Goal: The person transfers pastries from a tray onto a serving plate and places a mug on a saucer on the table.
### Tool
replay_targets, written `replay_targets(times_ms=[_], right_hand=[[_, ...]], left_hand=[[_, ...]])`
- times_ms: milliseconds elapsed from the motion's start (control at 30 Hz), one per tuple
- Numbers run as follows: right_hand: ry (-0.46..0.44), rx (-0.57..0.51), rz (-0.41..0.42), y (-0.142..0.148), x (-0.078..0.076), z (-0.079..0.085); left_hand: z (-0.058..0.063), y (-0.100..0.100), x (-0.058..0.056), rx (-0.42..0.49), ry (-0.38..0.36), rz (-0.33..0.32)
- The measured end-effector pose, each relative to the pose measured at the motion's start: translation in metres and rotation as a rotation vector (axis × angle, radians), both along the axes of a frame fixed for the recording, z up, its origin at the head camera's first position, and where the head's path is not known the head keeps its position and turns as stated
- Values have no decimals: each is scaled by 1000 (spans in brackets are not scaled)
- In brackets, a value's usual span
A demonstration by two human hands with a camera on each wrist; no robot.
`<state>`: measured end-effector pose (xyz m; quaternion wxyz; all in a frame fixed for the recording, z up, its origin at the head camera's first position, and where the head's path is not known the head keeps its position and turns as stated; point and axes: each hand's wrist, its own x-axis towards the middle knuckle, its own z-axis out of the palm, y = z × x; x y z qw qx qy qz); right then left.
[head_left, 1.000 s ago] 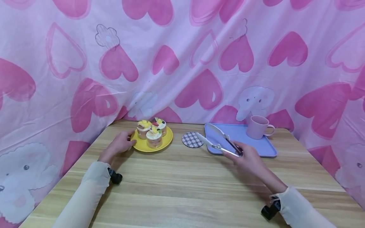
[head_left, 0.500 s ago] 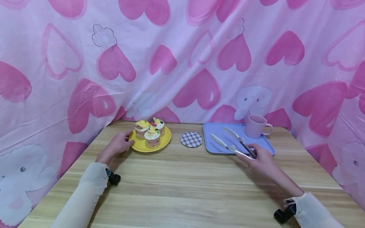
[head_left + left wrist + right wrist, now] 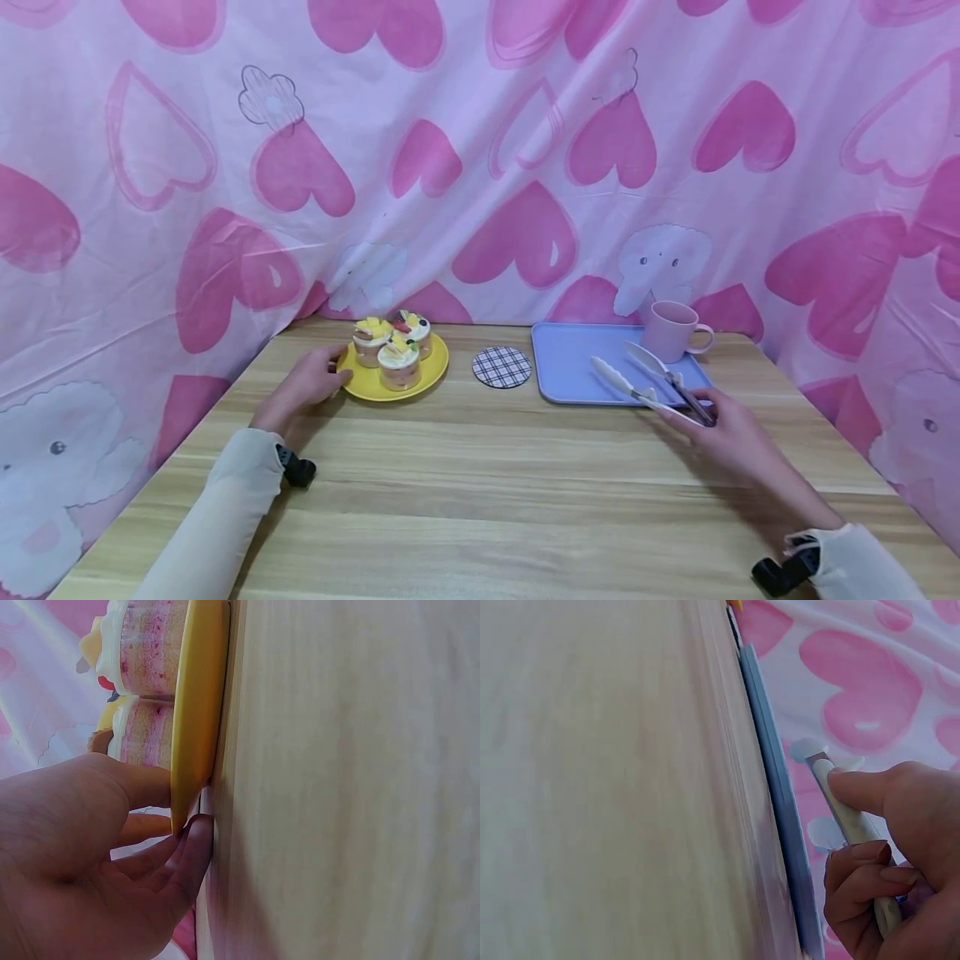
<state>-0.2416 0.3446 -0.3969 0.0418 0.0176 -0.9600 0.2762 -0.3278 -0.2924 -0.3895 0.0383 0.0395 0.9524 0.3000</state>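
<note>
My left hand [image 3: 309, 382] grips the left rim of a yellow plate [image 3: 363, 386], thumb on top and fingers beneath, as the left wrist view shows. Three clear dessert cups [image 3: 399, 375] layered with cake and topped with cream and fruit stand on this plate. At the right, my right hand [image 3: 738, 432] holds metal tongs [image 3: 615, 377] by the handle end. The white tips of the tongs are apart with nothing between them, above the blue tray [image 3: 567, 367]. The right wrist view shows thumb and fingers around the tongs' handle [image 3: 840, 802].
A pink mug [image 3: 669, 332] stands on the tray's right end, close beyond the tongs. Between plate and tray lies a round checked coaster [image 3: 501, 367]. The wooden table [image 3: 480, 500] ends at a pink heart-patterned cloth [image 3: 517, 233] behind.
My right hand has moved right with the tongs, from beside the coaster to over the right half of the tray. The left hand stays on the plate's rim.
</note>
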Motion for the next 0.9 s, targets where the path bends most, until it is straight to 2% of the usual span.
replay_targets(times_ms=[233, 500, 700, 900], right_hand=[[-40, 35, -29, 17, 1, -1], [-23, 63, -25, 25, 0, -1], [-115, 93, -47, 28, -2, 3], [-148, 130, -43, 28, 0, 7]], left_hand=[[-1, 0, 1, -3, 21, -3], [0, 1, -1, 12, -7, 9], [0, 1, -2, 2, 18, -5], [-1, -1, 0, -7, 20, -6]])
